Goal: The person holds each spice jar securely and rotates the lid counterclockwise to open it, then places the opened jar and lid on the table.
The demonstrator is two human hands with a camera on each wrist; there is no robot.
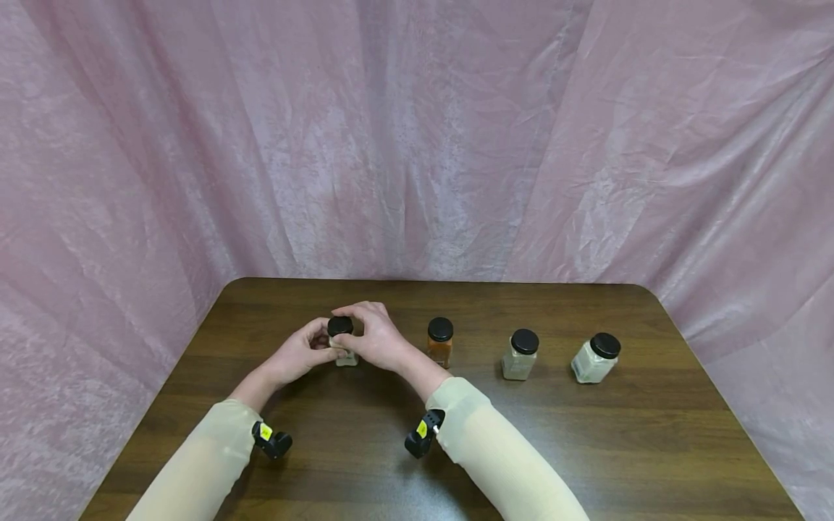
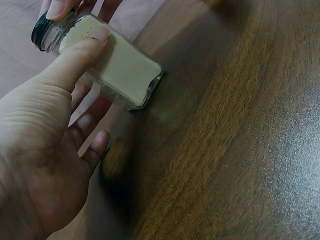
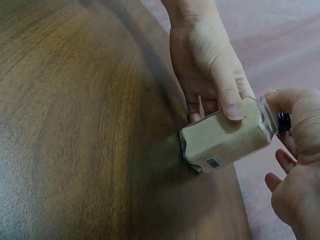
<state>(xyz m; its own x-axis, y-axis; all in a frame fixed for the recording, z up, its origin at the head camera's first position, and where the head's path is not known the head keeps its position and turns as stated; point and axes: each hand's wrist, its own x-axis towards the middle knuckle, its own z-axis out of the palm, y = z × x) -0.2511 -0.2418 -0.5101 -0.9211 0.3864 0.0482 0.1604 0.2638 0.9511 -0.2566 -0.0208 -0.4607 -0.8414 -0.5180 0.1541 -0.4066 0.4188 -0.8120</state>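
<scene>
A square glass jar of pale beige powder (image 2: 122,65) with a black lid (image 1: 340,325) stands upright at the left of the table. My left hand (image 1: 301,354) grips the jar's body, its thumb lying across the glass in the left wrist view. From the other side my right hand (image 1: 378,339) pinches the lid and neck between thumb and fingers. A small barcode label (image 3: 212,161) shows low on the jar in the right wrist view. Behind my right wrist stands a jar of orange-brown powder (image 1: 439,351) with a black lid.
Two more black-lidded jars stand farther right on the wooden table (image 1: 554,449): a pale greenish one (image 1: 519,362) and a whitish one (image 1: 591,365). A pink curtain (image 1: 404,145) hangs behind the table's far edge. Each sleeve carries a small black wrist camera (image 1: 420,434).
</scene>
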